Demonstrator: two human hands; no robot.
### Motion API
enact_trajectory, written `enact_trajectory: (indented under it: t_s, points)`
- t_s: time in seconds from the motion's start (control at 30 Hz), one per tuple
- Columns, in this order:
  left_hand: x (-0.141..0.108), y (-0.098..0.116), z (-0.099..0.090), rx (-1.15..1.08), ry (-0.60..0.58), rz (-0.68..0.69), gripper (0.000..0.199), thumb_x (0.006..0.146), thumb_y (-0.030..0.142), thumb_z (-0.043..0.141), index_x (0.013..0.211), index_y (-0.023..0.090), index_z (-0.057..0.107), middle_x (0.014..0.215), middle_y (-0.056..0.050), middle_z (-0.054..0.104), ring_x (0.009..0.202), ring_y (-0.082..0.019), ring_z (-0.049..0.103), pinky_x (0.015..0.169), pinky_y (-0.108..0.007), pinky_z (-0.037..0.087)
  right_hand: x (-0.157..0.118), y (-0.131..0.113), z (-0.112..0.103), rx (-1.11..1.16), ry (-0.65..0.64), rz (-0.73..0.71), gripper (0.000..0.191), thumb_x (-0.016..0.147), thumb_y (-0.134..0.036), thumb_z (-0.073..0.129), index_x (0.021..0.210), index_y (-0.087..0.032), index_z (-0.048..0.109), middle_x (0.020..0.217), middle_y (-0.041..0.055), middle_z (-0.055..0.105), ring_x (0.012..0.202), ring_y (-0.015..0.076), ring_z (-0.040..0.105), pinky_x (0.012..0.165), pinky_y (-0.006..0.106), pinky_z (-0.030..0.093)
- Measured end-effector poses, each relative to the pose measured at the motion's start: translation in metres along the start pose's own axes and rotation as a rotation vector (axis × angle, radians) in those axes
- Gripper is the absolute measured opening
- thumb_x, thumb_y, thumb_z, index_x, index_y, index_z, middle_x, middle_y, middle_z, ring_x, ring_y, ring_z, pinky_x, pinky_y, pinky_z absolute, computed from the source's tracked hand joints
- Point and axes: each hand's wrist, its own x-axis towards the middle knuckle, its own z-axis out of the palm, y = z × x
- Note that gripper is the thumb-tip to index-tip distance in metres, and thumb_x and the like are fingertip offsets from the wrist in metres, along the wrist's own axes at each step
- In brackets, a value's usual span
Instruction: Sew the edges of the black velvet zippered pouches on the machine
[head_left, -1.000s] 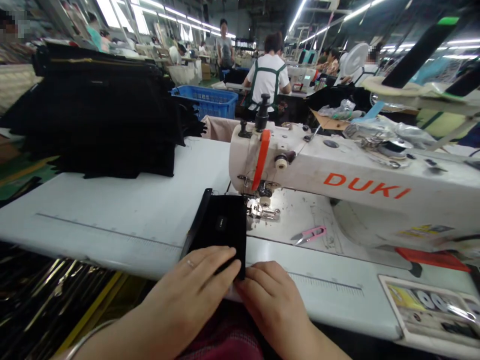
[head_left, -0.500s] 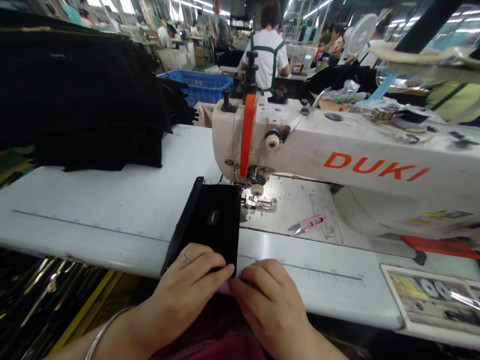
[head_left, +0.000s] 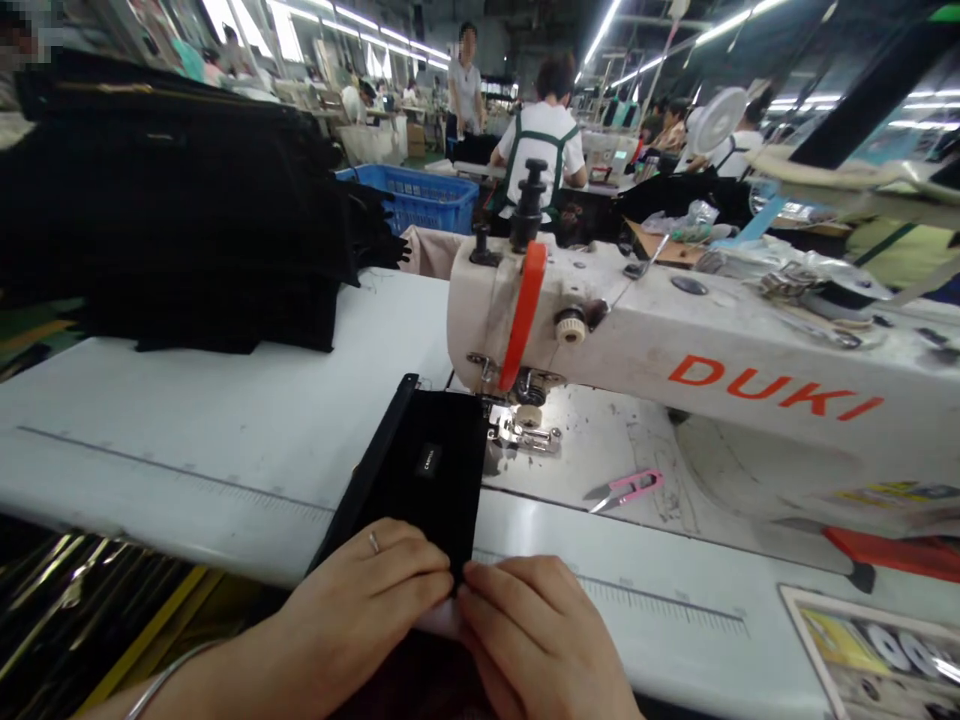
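A flat black fabric piece (head_left: 450, 440) with a small label lies on the white table, its far right edge at the presser foot (head_left: 523, 430) of the sewing machine (head_left: 675, 330). My left hand (head_left: 367, 600) rests on the near part of the fabric, fingers bent and pressed together on it. Beside it my right hand (head_left: 540, 620) has its fingers and thumb pinched at the fabric's near right edge. The fingertips of both hands almost meet. What lies beneath the palms is hidden. A dark strip runs along the fabric's left side.
Pink thread snips (head_left: 637, 485) lie right of the presser foot. A tall stack of black pieces (head_left: 187, 220) stands at the left, with a blue basket (head_left: 427, 200) behind. A tray (head_left: 862, 640) is set in the table's right front. Several people work in the background.
The view has tilted up, so the machine and table appear lower. My left fingers have drawn in closer together near the fabric's right edge. A background person now faces this way.
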Motion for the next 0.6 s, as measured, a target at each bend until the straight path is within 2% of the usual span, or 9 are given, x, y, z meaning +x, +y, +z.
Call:
enact_trajectory:
  t_s: [0.23,0.37,0.53,0.6]
  points:
    - [0.013,-0.015,-0.007,0.031,-0.041,0.024,0.029,0.095,0.005,0.041,0.114,0.015,0.059,0.109,-0.008,0.065,0.098,-0.019,0.059,0.094,-0.034,0.050,0.011,0.011,-0.003,-0.029,-0.116,0.021,0.022,0.092,-0.015,0.056,0.112,-0.016,0.066,0.115,0.0030,0.071,0.086,0.0215,0.061,0.072,0.036,0.054]
    - [0.025,-0.027,-0.009,0.063,-0.117,0.051,0.030,0.092,0.005,0.044,0.116,0.016,0.058,0.112,-0.008,0.064,0.099,-0.020,0.058,0.095,-0.035,0.047,0.018,0.019,-0.006,-0.036,-0.179,0.031,0.024,0.093,-0.017,0.057,0.116,-0.016,0.064,0.119,0.0041,0.069,0.089,0.0228,0.060,0.075,0.038,0.054]
    - [0.044,-0.036,-0.013,0.161,-0.174,0.081,0.024,0.088,0.009,0.052,0.109,0.015,0.060,0.104,-0.008,0.065,0.094,-0.021,0.058,0.088,-0.033,0.048,0.027,0.031,-0.006,-0.046,-0.238,0.064,0.026,0.091,-0.015,0.059,0.117,-0.016,0.063,0.117,0.0043,0.068,0.090,0.0238,0.059,0.078,0.040,0.054]
    - [0.051,-0.039,-0.016,0.225,-0.158,0.111,0.019,0.090,0.013,0.052,0.105,0.017,0.062,0.099,-0.008,0.066,0.091,-0.020,0.058,0.087,-0.034,0.047,0.031,0.034,-0.006,-0.052,-0.249,0.088,0.028,0.091,-0.015,0.059,0.118,-0.017,0.063,0.119,0.0043,0.067,0.092,0.0241,0.059,0.079,0.042,0.054]
